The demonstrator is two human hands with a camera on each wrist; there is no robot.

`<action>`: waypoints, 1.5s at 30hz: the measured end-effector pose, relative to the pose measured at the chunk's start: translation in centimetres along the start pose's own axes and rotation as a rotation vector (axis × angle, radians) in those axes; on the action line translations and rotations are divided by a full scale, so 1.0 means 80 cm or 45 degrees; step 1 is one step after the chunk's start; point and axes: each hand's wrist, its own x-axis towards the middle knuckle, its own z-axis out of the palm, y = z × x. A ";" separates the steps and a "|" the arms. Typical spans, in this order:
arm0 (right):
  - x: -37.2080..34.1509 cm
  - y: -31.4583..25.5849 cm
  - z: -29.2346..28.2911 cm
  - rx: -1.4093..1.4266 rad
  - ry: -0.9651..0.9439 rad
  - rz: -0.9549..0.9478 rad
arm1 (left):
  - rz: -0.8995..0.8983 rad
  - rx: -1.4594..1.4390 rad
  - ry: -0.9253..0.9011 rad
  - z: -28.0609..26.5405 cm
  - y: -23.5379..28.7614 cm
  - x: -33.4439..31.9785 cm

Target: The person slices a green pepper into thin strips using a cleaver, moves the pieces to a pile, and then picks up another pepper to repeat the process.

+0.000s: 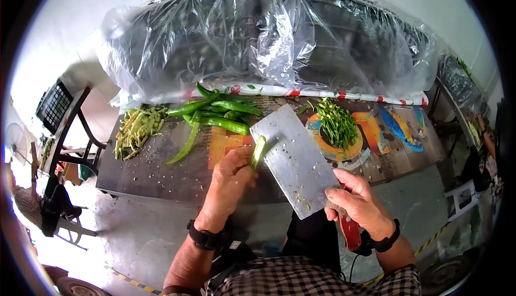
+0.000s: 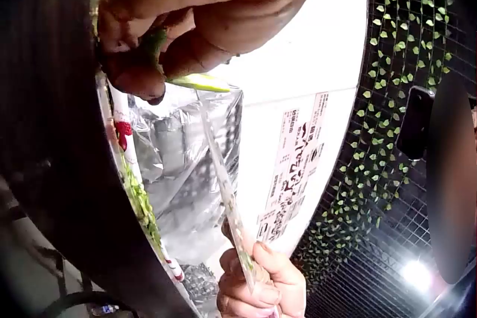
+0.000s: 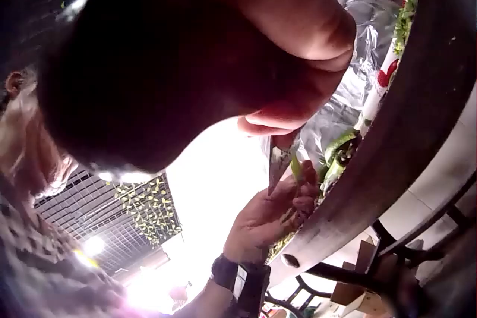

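Note:
In the head view the left hand (image 1: 231,180) pinches a cut green pepper piece (image 1: 258,151), its pale inner side showing, beside the edge of a wide cleaver blade (image 1: 295,159). The right hand (image 1: 357,202) grips the cleaver at its red and brown handle (image 1: 350,233); bits of pepper stick to the blade. The left wrist view shows the left fingers close on the pepper piece (image 2: 200,82), with the blade's thin edge (image 2: 221,172) next to it. In the right wrist view the right hand (image 3: 291,27) holds the cleaver, partly hidden by a dark shape.
Whole green peppers (image 1: 223,110) lie at the table's back, left of centre. Pale pepper scraps (image 1: 137,129) are piled at the left, sliced green pepper (image 1: 336,124) at the right. Clear plastic sheeting (image 1: 269,38) covers a rack behind the table (image 1: 156,175).

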 end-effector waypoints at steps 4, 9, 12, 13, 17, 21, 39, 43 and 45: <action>0.001 0.000 0.001 0.041 0.097 -0.070 | -0.040 -0.036 -0.022 0.004 0.009 -0.003; -0.017 -0.012 -0.007 -0.070 0.155 -0.075 | -0.083 -0.191 0.062 0.002 0.007 0.000; -0.028 -0.005 -0.003 -0.049 0.176 -0.115 | -0.028 -0.256 0.074 0.000 0.001 0.002; -0.030 -0.001 -0.004 -0.048 0.175 -0.131 | -0.015 -0.238 0.075 -0.002 0.001 0.003; -0.034 0.013 -0.003 -0.036 0.136 -0.129 | 0.012 -0.191 0.107 -0.002 -0.001 0.000; -0.030 0.021 -0.002 -0.028 0.153 -0.155 | -0.025 -0.142 0.087 -0.007 0.002 0.001; -0.049 0.007 -0.059 -0.674 0.210 -0.501 | 0.200 0.744 0.096 -0.017 0.010 0.010; -0.044 -0.006 -0.060 -0.849 0.183 -0.565 | 0.208 0.846 0.142 -0.011 0.015 0.011; -0.041 -0.012 -0.061 -0.903 0.170 -0.576 | 0.189 0.841 0.117 -0.006 0.018 0.012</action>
